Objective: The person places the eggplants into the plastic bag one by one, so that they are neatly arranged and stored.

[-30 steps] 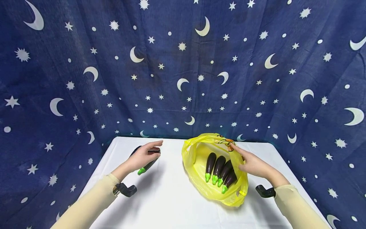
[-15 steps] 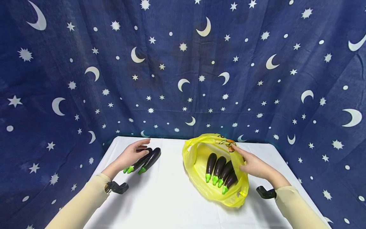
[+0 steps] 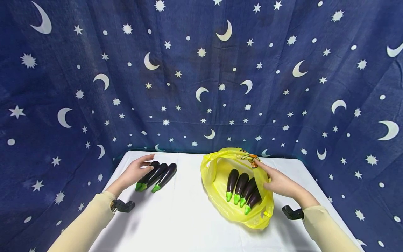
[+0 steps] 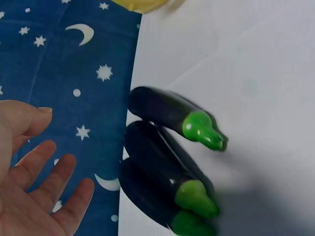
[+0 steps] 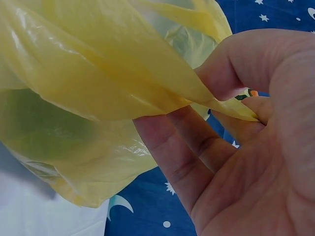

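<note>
Three dark purple eggplants with green stems lie side by side at the left of the table; the rightmost eggplant [image 3: 165, 177] [image 4: 160, 108] lies slightly apart at its stem end. Above the leftmost one hovers my left hand [image 3: 133, 173] [image 4: 39, 182], fingers spread and holding nothing. To the right stands a yellow plastic bag [image 3: 217, 206] [image 5: 83, 64], its mouth facing me. Inside it, several eggplants [image 3: 242, 183] lie in a row. My right hand [image 3: 281, 182] [image 5: 256, 137] pinches the bag's right rim between thumb and fingers.
A white cloth covers the table [image 3: 185, 217]. Behind and at both sides hangs a dark blue curtain [image 3: 185, 133] with moons and stars. Each wrist wears a black camera mount, such as the left mount [image 3: 124, 205].
My left hand has moved left, away from the rightmost eggplant and over the leftmost one, uncovering more of the eggplants. My right hand keeps its hold on the bag.
</note>
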`<state>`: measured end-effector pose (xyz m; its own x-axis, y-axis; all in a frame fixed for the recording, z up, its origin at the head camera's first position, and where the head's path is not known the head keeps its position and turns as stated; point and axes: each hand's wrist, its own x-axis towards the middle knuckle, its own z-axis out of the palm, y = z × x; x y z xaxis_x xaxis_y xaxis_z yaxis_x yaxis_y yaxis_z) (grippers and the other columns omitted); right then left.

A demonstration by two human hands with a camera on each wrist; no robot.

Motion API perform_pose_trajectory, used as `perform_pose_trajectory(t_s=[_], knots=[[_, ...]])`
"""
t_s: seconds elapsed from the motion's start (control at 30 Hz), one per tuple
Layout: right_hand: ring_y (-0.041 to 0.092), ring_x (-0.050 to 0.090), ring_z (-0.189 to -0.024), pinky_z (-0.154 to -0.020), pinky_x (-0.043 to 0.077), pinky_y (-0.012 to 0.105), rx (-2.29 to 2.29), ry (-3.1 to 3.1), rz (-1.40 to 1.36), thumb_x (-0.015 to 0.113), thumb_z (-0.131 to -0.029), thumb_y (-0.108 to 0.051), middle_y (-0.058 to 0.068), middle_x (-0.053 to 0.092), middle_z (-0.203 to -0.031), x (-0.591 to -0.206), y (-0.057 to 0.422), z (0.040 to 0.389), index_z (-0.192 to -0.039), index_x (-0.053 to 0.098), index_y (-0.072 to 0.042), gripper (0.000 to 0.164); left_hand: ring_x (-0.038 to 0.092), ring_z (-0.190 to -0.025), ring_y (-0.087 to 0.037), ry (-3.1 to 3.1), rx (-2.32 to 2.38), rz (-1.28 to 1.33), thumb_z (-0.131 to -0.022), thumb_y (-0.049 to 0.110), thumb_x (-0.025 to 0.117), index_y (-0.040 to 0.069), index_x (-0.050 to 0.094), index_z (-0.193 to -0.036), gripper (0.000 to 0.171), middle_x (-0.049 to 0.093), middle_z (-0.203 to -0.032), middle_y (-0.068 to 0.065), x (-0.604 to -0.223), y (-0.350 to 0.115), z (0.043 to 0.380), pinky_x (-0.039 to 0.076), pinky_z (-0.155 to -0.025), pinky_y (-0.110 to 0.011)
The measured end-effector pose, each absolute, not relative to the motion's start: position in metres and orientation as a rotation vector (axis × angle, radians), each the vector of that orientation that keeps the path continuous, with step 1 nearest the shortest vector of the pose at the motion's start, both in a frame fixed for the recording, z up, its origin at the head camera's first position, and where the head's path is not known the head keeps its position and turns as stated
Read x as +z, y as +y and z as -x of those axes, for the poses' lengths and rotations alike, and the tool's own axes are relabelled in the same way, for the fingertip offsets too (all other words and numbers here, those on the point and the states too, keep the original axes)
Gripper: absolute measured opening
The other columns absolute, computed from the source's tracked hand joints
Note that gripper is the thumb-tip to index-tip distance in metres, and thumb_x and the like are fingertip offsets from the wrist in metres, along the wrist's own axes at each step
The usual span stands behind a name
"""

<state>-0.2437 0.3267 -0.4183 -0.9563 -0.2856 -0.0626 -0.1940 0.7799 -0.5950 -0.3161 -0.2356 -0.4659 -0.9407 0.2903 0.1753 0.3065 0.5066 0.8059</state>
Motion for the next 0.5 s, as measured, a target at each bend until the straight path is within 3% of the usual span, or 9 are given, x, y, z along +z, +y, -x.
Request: perform_pose_trajectory(t_s=[0.5], knots=[[0.040,0.032,-0.147,-0.112,0.037,0.059,-0.918,2.838,0.407,0.062,-0.081,0.001,0.017,0.027,-0.165,-0.424,0.326,0.243,-0.165,0.021,-0.021,0.097,0.049,-0.132,-0.048,-2.820,-1.457,0.394,-0.102,0.014,0.063,-0.001,0.041,-0.154,0.059,0.044,-0.151,-0.031,-0.485,-0.255,0.326,0.049,-0.102,-0.055]])
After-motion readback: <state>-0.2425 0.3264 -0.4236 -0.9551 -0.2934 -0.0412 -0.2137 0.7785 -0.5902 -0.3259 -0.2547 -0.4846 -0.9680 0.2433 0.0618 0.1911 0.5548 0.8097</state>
